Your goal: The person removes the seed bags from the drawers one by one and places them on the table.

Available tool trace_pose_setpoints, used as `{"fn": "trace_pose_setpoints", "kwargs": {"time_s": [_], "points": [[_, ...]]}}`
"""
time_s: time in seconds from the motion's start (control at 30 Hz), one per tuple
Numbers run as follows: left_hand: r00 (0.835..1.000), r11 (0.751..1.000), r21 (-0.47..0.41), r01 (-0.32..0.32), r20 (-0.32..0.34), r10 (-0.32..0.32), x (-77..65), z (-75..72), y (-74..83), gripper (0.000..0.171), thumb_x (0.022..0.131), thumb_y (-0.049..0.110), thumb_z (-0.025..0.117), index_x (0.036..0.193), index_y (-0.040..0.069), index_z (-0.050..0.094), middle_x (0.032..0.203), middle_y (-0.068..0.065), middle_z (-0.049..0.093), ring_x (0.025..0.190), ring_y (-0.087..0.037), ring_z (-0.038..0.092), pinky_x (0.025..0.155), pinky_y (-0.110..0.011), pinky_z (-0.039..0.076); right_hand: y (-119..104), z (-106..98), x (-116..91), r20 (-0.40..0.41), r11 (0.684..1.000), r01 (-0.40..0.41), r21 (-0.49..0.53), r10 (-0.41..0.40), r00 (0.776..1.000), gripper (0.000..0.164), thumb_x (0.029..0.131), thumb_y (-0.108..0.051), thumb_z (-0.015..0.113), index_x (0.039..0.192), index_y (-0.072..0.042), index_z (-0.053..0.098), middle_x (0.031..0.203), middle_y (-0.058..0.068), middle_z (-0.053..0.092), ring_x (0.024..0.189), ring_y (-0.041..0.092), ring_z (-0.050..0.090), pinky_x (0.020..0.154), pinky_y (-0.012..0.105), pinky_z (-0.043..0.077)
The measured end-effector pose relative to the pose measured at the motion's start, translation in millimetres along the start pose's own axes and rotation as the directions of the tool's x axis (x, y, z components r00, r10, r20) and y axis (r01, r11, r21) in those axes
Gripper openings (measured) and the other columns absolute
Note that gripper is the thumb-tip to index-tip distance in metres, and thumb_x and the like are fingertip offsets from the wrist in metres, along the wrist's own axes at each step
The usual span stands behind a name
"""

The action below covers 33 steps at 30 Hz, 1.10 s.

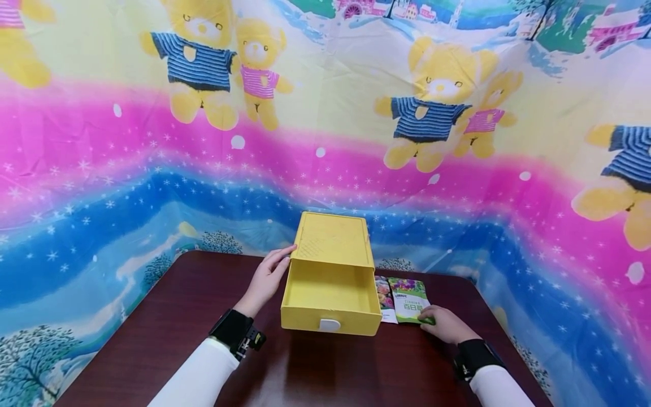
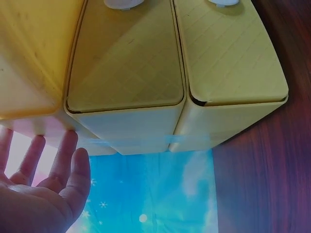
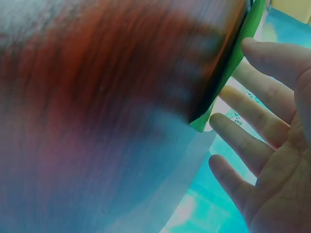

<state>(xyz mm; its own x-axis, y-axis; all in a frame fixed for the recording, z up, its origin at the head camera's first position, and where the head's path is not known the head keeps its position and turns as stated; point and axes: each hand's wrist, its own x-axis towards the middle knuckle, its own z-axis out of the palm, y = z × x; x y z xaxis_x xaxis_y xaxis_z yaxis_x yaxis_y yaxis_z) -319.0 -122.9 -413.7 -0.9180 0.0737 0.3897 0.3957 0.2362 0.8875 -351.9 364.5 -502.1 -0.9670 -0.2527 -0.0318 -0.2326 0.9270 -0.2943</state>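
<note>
A yellow drawer cabinet (image 1: 335, 237) stands on the table with its top drawer (image 1: 330, 321) pulled out, and nothing shows inside it. Straight fingers of my left hand (image 1: 270, 278) touch the cabinet's left side near the top. In the left wrist view, two closed drawers (image 2: 129, 58) sit below the open one. To the right of the cabinet, my right hand (image 1: 446, 323) pinches the lower right corner of a green and white seed packet (image 1: 409, 299) between thumb and fingers. Another flower-pictured packet (image 1: 386, 299) lies beside it, partly hidden by the drawer.
The dark reddish wooden table (image 1: 203, 305) reaches back to a printed cloth (image 1: 325, 113) with bears and snowflakes, which hangs behind and at both sides. White round handles (image 1: 329, 325) project from the drawer fronts.
</note>
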Motion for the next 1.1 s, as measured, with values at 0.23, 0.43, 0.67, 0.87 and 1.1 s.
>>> {"fn": "trace_pose_setpoints", "kwargs": {"time_s": [0.23,0.43,0.67,0.87,1.1], "points": [[0.999,1.0,0.007,0.025,0.037,-0.025,0.2,-3.7,3.9,0.041,0.11,0.024,0.047,0.15,0.017,0.053,0.15,-0.01,0.049,0.143,-0.031,0.041,0.113,-0.055,0.037,-1,-4,0,-0.048,0.999,0.017,-0.029,-0.018,0.999,0.016,0.094,-0.014,0.073,0.109,-0.011,0.079,0.119,0.01,0.068,0.118,0.035,0.061,0.1,0.055,0.049],[0.998,0.997,0.063,0.036,0.058,-0.04,-0.5,-7.2,9.2,0.041,0.11,0.024,0.048,0.15,0.019,0.053,0.15,-0.009,0.05,0.137,-0.031,0.047,0.107,-0.053,0.042,-14,-15,-4,-0.088,0.997,0.046,-0.059,-0.051,0.995,0.017,0.094,-0.016,0.073,0.11,-0.011,0.077,0.118,0.009,0.068,0.116,0.035,0.062,0.098,0.054,0.051],[0.999,0.99,0.134,0.037,0.03,-0.041,-6.3,-13.8,19.2,0.038,0.107,0.021,0.054,0.145,0.015,0.058,0.146,-0.011,0.055,0.125,-0.031,0.057,0.099,-0.048,0.047,-44,-35,-9,-0.193,0.985,0.124,-0.123,-0.146,0.97,0.018,0.095,-0.018,0.073,0.113,-0.012,0.076,0.115,0.007,0.068,0.11,0.031,0.065,0.092,0.05,0.054],[0.999,0.984,0.177,-0.004,0.048,-0.004,-15.2,-19.9,25.5,0.038,0.105,0.022,0.06,0.142,0.012,0.06,0.136,-0.011,0.061,0.106,-0.027,0.064,0.088,-0.04,0.049,-78,-52,-15,-0.309,0.973,0.179,-0.144,-0.217,0.926,0.021,0.098,-0.027,0.07,0.115,-0.015,0.075,0.114,0.003,0.068,0.106,0.026,0.068,0.088,0.046,0.057],[0.996,0.976,0.211,-0.052,0.081,0.036,-30.1,-25.8,33.2,0.047,0.1,0.022,0.068,0.144,0.011,0.056,0.136,-0.011,0.061,0.11,-0.027,0.067,0.092,-0.047,0.054,-119,-67,-27,-0.398,0.96,0.269,-0.071,-0.275,0.875,0.021,0.1,-0.029,0.067,0.117,-0.018,0.075,0.117,0.0,0.068,0.109,0.024,0.067,0.089,0.044,0.058]]}}
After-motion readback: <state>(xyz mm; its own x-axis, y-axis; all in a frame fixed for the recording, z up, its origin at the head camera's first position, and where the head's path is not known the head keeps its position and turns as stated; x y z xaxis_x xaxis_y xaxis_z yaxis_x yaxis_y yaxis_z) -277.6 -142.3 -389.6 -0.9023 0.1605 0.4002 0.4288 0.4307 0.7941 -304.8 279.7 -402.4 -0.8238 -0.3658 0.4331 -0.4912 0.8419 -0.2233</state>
